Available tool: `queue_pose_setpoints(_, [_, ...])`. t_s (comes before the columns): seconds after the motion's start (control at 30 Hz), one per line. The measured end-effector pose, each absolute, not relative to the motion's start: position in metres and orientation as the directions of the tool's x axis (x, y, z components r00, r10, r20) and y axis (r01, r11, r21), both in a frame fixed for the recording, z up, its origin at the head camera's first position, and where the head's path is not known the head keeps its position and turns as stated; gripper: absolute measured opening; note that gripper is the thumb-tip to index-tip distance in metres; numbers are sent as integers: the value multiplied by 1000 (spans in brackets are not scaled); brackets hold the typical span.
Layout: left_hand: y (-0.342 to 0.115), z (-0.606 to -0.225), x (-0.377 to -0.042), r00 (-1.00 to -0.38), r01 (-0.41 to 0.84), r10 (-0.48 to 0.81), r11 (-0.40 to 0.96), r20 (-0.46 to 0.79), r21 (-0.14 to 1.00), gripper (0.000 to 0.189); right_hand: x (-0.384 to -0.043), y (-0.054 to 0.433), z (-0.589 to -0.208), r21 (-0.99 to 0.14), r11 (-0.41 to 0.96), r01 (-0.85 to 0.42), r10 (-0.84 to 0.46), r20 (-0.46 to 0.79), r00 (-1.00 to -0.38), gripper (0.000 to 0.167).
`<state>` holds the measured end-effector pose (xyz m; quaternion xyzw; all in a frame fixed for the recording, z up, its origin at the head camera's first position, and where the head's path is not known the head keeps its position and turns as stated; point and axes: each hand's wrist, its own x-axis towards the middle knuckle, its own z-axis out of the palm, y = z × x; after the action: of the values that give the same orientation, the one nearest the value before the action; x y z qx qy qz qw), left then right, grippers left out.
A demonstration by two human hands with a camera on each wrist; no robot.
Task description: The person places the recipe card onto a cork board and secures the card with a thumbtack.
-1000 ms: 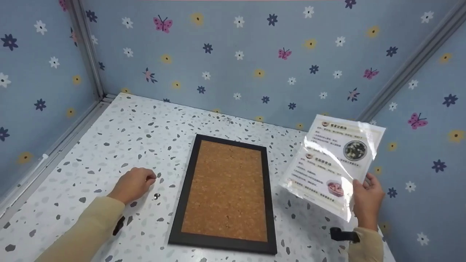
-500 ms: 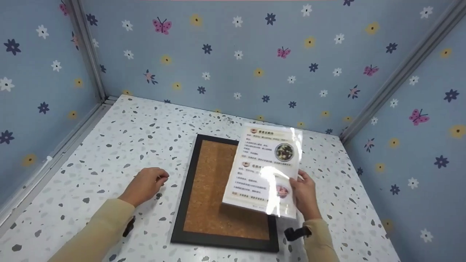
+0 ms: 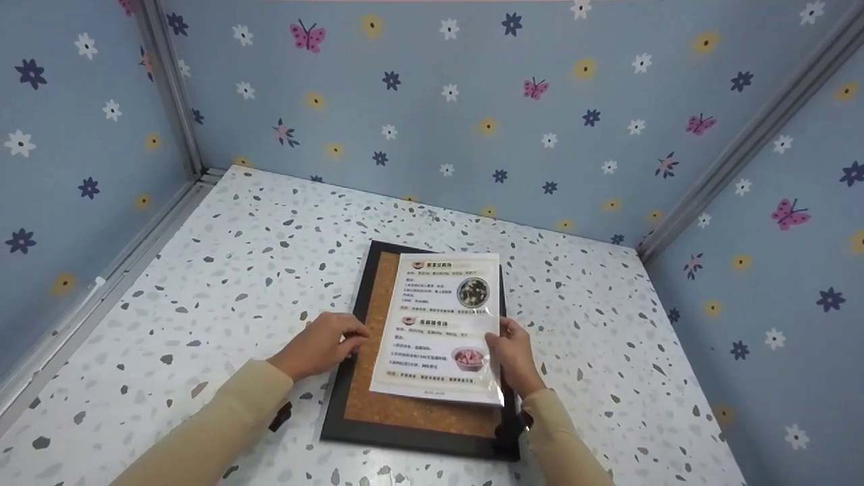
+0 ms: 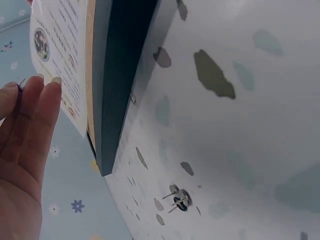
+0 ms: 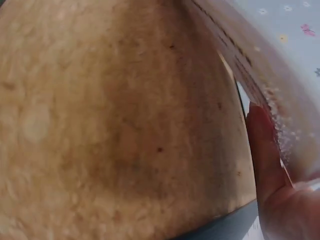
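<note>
A laminated recipe sheet [image 3: 439, 331] with two food photos is over the cork board [image 3: 368, 405] in its black frame [image 3: 418, 439]. My right hand [image 3: 516, 354] pinches the sheet by its right edge; the right wrist view shows the sheet [image 5: 270, 85] standing off the cork. At the board's left side, my left hand [image 3: 324, 344] pinches a thumbtack [image 4: 20, 88] between thumb and fingers, its point sticking up. Several loose thumbtacks [image 4: 179, 198] lie on the table in the left wrist view; in the head view they are hidden.
The white speckled table [image 3: 250, 223] surrounds the board. Blue flower-patterned walls [image 3: 445, 101] enclose the back and both sides, with grey metal posts [image 3: 177, 94] at the corners.
My right hand has brought the recipe sheet leftward from beside the board to above the cork. My left hand has moved right, up to the board's left edge.
</note>
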<state>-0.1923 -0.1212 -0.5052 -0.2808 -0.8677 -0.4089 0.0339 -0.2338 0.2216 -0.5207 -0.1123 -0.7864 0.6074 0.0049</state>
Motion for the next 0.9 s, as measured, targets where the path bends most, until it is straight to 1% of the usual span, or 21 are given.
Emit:
queue_pose_setpoints(0.13, [-114,-510,-194,-809,552,520,509,275,661,8,-230,221,-526,-931,315,184,139,-146,-979,43])
queue_pose_setpoints(0.3, [-111,-513,-194,-785,568,570,505,242,650,8,-225,222,-523,-853,496,166,61,-156,-986,40])
queue_pose_setpoints(0.4, [-109,-515,-194,-795,543,574,527,196,654,6,-222,223,-517,-769,622,150,57,-147,-987,38])
queue_pose_setpoints(0.47, [-107,-516,-194,-805,518,571,546,160,658,5,-220,224,-514,-705,695,144,62,-141,-988,40])
queue_pose_setpoints(0.57, [-104,-517,-194,-822,483,561,591,101,647,5,-218,224,-512,-622,773,126,58,-128,-990,46])
queue_pose_setpoints(0.63, [-103,-517,-193,-828,464,557,616,64,637,5,-217,225,-511,-578,810,104,48,-111,-993,46])
queue_pose_setpoints(0.7, [-103,-517,-194,-832,451,553,633,40,629,5,-218,225,-511,-546,836,48,10,-72,-997,51])
queue_pose_setpoints(0.77, [-104,-517,-195,-833,443,553,634,29,634,5,-219,227,-512,-515,857,-38,-64,-32,-997,58])
queue_pose_setpoints(0.83, [-104,-517,-196,-829,444,558,630,25,637,5,-221,230,-513,-469,867,-167,-188,4,-982,69])
queue_pose_setpoints(0.9, [-103,-518,-196,-826,440,563,627,16,643,5,-221,234,-515,-446,851,-276,-315,-14,-949,81])
